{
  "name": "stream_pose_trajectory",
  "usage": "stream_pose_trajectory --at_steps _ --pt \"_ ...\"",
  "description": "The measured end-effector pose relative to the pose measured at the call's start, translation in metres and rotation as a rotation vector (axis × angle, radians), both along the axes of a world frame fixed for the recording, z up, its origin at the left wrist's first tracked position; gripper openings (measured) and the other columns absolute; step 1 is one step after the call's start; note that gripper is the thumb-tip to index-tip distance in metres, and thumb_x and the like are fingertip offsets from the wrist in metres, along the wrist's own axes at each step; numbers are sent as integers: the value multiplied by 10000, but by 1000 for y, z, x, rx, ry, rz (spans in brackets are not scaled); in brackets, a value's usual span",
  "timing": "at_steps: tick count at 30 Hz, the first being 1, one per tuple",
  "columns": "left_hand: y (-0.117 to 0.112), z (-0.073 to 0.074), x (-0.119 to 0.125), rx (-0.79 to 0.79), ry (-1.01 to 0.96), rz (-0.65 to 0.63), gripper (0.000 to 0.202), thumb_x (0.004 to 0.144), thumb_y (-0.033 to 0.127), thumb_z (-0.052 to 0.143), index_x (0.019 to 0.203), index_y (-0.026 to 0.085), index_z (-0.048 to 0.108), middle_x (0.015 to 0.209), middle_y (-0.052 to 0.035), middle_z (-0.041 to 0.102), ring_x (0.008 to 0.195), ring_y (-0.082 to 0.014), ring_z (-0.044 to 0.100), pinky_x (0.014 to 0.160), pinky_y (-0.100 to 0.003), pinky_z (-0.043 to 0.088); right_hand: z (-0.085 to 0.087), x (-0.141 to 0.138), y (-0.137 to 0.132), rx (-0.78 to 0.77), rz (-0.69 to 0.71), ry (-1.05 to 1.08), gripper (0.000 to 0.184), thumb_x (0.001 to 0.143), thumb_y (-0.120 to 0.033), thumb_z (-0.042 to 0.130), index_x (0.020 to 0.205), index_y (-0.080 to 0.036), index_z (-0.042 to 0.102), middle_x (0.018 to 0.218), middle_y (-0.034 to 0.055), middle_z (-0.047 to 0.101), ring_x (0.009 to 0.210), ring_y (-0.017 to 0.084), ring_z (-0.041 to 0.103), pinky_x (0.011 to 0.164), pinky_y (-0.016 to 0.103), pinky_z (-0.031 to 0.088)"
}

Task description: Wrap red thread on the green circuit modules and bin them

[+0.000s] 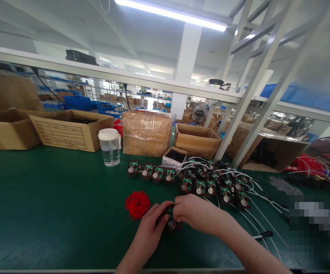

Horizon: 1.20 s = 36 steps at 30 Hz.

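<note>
A small black device with a green circuit board [171,223] is on the green table in front of me. My left hand [150,227] grips its left side between thumb and fingers. My right hand [192,213] is closed at the device's upper right, its fingertips pinched together; what they hold is hidden. Just left of my hands lies a bundle of red wire [137,205]. Beyond them stand several similar devices [200,187] with green boards and round silvery parts, in rough rows, with white cables [256,184] running among those on the right.
A clear plastic jug [109,148] with a white lid stands at the back. Behind are cardboard boxes [70,131], a wrapped carton [147,133] and a small box of black parts [175,158]. Metal posts [230,133] rise at right. Grey small parts [285,185] lie at far right.
</note>
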State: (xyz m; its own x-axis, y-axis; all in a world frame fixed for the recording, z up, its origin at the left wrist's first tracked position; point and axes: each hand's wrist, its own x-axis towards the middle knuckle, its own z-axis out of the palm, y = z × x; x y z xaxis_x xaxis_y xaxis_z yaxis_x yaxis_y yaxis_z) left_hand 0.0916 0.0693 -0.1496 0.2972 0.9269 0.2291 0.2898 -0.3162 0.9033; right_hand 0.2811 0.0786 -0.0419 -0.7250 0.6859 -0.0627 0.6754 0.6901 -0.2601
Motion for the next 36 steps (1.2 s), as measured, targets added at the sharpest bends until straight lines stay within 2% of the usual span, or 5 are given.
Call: stream_pose_trajectory --at_steps 5,10,17,31,36 --pt "0 -1 1 11 11 5 376 934 250 517 1285 294 647 1215 -50 708 1145 -220 637 1051 -367 475 5 6 -2 -35 -51 105 162 923 -131 594 856 -207 721 866 9 633 815 157 602 737 243 415" --pt "-2 -1 0 25 7 16 375 937 249 519 1277 341 650 1236 -26 701 1153 -210 634 1052 -358 479 -49 10 -33 -149 -621 658 200 990 -279 457 922 -202 629 804 7 625 698 156 613 659 255 462" --pt "-1 0 1 21 22 12 383 941 248 514 1291 340 638 1239 -25 698 1151 -201 633 1048 -351 481 -96 -19 -50 -192 -823 914 80 885 -290 563 890 -213 583 739 -6 613 633 171 606 581 250 467" --pt "-2 2 1 2 -10 -4 386 926 241 529 1284 321 652 1215 -44 701 1130 -211 642 1022 -354 496 -6 1 -9 -43 -141 -1 171 901 -112 627 755 -184 683 849 6 601 774 137 588 689 215 400" --pt "-2 -1 1 15 1 19 387 931 253 534 1294 326 645 1238 -40 702 1157 -218 628 1058 -380 475 -16 -4 -19 -77 -362 103 150 891 -90 575 812 -188 658 862 17 614 703 137 612 633 214 425"
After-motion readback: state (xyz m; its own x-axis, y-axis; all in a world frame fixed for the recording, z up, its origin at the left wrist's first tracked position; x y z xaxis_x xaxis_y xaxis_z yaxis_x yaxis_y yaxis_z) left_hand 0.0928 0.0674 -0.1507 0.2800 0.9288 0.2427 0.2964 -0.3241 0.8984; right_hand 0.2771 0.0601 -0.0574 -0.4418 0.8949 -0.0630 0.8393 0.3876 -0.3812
